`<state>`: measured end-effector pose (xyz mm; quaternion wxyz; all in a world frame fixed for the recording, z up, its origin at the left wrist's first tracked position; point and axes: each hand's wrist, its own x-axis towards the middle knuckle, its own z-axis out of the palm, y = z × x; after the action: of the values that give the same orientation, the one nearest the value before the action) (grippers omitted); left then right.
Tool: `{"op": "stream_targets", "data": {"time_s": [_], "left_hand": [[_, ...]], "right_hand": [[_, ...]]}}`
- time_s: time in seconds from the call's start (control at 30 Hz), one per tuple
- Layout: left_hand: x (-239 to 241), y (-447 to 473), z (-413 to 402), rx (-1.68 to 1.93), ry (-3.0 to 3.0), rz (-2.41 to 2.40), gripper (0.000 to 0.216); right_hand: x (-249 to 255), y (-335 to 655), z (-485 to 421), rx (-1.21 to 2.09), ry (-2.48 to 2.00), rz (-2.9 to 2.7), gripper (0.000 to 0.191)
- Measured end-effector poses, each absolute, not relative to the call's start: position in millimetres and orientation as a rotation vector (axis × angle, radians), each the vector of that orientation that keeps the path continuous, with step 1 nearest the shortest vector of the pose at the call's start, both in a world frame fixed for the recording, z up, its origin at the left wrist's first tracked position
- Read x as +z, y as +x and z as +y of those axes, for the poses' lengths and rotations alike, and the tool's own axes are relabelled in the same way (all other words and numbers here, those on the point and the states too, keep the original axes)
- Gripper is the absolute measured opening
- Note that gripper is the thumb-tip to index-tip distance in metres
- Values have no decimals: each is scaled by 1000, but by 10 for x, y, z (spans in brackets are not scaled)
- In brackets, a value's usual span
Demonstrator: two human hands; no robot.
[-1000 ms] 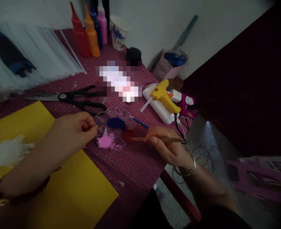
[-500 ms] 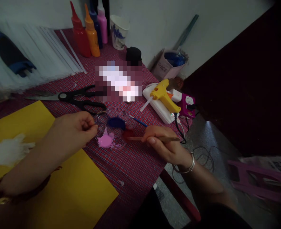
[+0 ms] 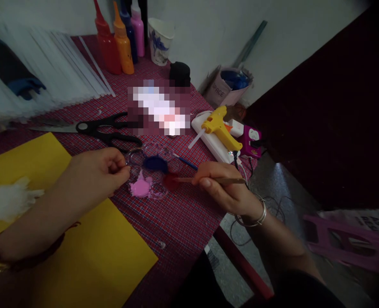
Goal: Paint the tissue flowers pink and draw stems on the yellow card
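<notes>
A clear paint palette (image 3: 150, 149) lies on the red checked tablecloth (image 3: 176, 218), with pink paint (image 3: 140, 187), dark blue paint (image 3: 156, 163) and red paint (image 3: 170, 181) in its wells. My left hand (image 3: 96, 173) is closed, its fingertips pinching the palette's left rim. Fingers of my right hand (image 3: 223, 188) are wrapped round a wooden-handled brush (image 3: 208, 180) whose tip rests in the red paint. A second thin blue brush (image 3: 184, 161) lies just behind the palette.
A yellow sheet (image 3: 89, 252) with a white patch (image 3: 7, 203) lies at front left. Black scissors (image 3: 102, 128), paint bottles (image 3: 118, 38), a paper cup (image 3: 160, 40), white strips (image 3: 48, 72) and a yellow glue gun (image 3: 219, 128) on a white block stand behind. The table edge runs right of my right hand.
The brush tip has stayed in the red paint while my right hand shifted slightly up and left. The left hand keeps its hold on the palette rim.
</notes>
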<state>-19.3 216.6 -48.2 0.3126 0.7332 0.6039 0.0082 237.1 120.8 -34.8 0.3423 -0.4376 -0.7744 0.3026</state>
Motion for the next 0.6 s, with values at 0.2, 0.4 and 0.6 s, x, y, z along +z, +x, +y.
{"op": "stream_targets", "data": {"time_s": [0.2,0.4,0.6], "left_hand": [[-460,-181,2155,17,1942,1612,23],[-521,-224,2158,46,1984,1576,22],[-576,-245,2164,66,1994,1561,19]], "right_hand": [[-166,2303,1253,554,-1210,-2229,20],[-130,2207,1214,724,-1289,-2160,21],[-257,2215,1183,917,-1278,-1913,22]]}}
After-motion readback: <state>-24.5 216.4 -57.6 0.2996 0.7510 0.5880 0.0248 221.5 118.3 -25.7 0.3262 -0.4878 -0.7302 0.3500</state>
